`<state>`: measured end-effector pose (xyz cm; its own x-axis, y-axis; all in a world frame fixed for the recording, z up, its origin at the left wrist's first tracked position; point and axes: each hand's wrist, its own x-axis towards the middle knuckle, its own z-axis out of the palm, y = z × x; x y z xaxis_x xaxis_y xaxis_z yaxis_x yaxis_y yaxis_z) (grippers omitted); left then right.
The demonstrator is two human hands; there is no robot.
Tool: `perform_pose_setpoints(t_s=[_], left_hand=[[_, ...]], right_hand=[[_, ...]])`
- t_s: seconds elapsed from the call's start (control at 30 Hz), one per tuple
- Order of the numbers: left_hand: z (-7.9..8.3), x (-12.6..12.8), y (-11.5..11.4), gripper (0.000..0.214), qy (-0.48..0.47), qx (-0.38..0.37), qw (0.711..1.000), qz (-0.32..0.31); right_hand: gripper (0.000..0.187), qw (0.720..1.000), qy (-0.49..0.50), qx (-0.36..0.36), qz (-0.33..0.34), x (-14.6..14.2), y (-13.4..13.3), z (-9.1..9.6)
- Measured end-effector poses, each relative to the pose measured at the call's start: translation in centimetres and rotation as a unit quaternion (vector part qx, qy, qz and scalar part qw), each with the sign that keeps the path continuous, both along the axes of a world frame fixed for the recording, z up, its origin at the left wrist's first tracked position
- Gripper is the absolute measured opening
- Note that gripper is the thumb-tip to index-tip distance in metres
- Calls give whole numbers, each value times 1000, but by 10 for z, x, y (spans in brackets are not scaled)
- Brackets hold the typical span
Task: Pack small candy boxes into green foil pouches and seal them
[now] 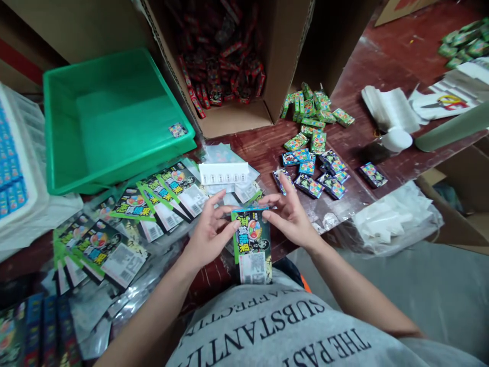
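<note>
A printed candy bag (252, 239), black and green with a white barcode panel, hangs upright before my body. My left hand (214, 229) pinches its upper left corner between thumb and fingers. At the upper right corner, my right hand (288, 211) has its thumb on the front and its forefinger raised. A thin blue edge shows along the bag's top; I cannot tell whether it is a box inside. Just beyond the hands lies a white sticker strip (223, 174) with a row of round prints. More flat printed bags (114, 250) are fanned out left of my left hand.
A green plastic bin (114, 158) stands at the back left, beside a cardboard box (263, 114) of small red packs. Small green candy boxes (313, 109) and purple ones (332, 186) lie on the right. Farther right are a white-capped jar (397, 140) and scissors (451, 102).
</note>
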<state>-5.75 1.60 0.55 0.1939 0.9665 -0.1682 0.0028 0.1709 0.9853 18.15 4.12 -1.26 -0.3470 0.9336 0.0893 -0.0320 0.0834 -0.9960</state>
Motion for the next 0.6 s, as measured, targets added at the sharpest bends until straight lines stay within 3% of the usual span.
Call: perform_pose_setpoints(t_s=[0.1, 0.2, 0.33, 0.47, 0.6], left_hand=[[6, 2, 7, 37, 23, -19, 998, -56], [16, 7, 16, 21, 55, 9, 998, -38], [26, 12, 26, 23, 72, -13, 997, 3], [23, 12, 30, 35, 103, -32, 992, 68], [18, 13, 29, 38, 117, -37, 989, 81]], right_hand=[[89, 999, 2, -19, 42, 5, 2, 4], [83, 998, 26, -22, 43, 6, 5, 12], [91, 998, 56, -4, 16, 5, 6, 18], [93, 996, 23, 56, -58, 5, -2, 14], [91, 996, -25, 74, -45, 3, -9, 2]])
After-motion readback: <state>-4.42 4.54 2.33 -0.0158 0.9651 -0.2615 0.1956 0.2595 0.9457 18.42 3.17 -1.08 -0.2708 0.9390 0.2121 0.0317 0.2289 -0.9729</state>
